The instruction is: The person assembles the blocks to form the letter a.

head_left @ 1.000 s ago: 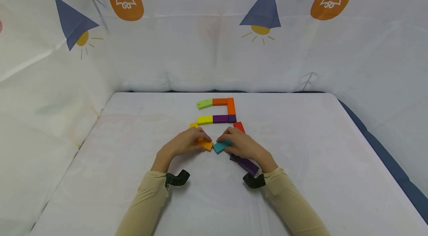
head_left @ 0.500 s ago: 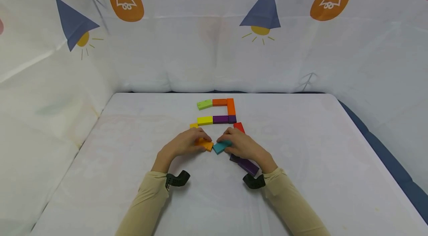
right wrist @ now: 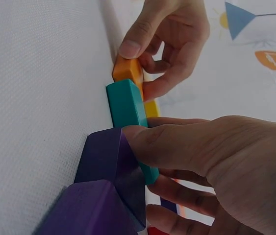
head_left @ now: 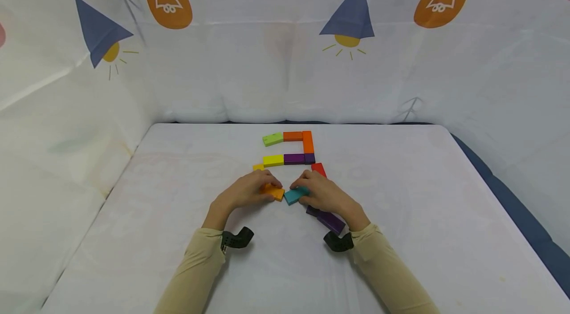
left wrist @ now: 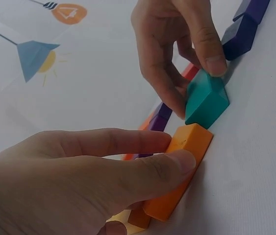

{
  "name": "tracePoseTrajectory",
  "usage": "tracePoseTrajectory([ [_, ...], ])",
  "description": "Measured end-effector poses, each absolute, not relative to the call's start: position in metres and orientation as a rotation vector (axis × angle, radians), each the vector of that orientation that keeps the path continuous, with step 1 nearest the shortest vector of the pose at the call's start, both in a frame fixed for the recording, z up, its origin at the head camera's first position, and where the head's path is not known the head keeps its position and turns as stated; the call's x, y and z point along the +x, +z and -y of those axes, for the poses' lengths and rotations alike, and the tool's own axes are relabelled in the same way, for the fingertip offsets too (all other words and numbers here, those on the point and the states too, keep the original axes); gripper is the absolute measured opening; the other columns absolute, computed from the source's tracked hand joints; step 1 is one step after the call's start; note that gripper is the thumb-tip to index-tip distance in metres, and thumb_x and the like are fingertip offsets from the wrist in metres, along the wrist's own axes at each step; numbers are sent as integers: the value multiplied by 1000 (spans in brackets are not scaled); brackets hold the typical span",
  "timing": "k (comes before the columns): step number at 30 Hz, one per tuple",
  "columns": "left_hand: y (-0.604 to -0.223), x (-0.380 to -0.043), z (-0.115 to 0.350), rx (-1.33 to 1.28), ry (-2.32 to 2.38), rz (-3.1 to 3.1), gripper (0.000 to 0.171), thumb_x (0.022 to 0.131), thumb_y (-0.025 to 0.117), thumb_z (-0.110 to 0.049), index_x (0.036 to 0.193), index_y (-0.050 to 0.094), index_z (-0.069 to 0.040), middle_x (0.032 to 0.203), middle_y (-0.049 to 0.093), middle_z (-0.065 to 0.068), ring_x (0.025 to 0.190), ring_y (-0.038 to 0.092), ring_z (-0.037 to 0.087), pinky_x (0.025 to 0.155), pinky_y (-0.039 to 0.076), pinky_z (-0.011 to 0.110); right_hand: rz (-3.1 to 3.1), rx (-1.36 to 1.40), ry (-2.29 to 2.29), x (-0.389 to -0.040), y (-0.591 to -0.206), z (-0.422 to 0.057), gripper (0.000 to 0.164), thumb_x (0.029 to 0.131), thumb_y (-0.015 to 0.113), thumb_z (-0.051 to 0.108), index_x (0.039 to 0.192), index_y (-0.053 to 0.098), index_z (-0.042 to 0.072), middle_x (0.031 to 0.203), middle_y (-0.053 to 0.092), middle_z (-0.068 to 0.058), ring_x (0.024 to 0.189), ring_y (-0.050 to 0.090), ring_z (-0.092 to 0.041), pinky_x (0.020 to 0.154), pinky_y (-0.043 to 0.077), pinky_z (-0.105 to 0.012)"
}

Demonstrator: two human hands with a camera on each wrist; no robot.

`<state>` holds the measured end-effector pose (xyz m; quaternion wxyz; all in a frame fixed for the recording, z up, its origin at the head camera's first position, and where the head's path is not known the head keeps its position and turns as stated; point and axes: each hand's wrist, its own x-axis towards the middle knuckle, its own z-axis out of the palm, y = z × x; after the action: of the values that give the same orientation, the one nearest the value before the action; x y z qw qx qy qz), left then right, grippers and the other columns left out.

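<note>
My left hand pinches an orange block between thumb and fingers on the table. Opposite it, my right hand pinches a teal block the same way. The near ends of these two blocks meet at a corner in both wrist views. Just beyond the right thumb lie a dark blue block and a purple block, end to end. A red block shows past the right fingers, and a yellow-orange block peeks out behind the left hand, mostly hidden.
Farther back on the white table runs a bent line of blocks: light green, orange-red, orange, purple and yellow. A white cloth printed with lamps hangs behind the table.
</note>
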<state>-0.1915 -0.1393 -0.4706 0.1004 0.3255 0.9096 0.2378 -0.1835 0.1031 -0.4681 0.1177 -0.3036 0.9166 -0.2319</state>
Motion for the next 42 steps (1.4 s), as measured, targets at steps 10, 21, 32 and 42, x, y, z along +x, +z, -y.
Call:
tracePoseTrajectory([
  [10, -470, -192, 139, 954, 716, -2675, 26, 85, 71, -21, 110, 68, -17, 109, 65, -4, 100, 56, 12, 94, 46, 33, -2673, -858, -692, -185, -468, -104, 34, 86, 69, 23, 120, 63, 20, 112, 57, -1, 98, 51, -13, 89, 50, -32],
  [21, -471, -192, 140, 916, 707, -2675, 27, 84, 71, -23, 111, 68, -18, 110, 65, -5, 99, 55, 10, 95, 46, 32, -2750, -733, -861, -197, -460, -134, 36, 90, 63, 22, 124, 57, 10, 111, 58, -7, 98, 54, -20, 89, 50, -39],
  [32, -469, -191, 140, 905, 716, -2655, 28, 85, 70, -22, 112, 68, -16, 111, 65, -3, 101, 56, 11, 96, 46, 32, -2778, -668, -897, -201, -460, -146, 47, 88, 66, 22, 130, 51, 8, 133, 50, -14, 121, 48, -31, 103, 41, -50],
  [42, -467, -189, 139, 923, 697, -2665, 29, 85, 70, -22, 113, 68, -16, 112, 65, -3, 100, 56, 11, 95, 46, 32, -2750, -648, -873, -203, -465, -150, 57, 87, 67, 23, 137, 44, 8, 141, 44, -14, 127, 43, -30, 106, 37, -51],
])
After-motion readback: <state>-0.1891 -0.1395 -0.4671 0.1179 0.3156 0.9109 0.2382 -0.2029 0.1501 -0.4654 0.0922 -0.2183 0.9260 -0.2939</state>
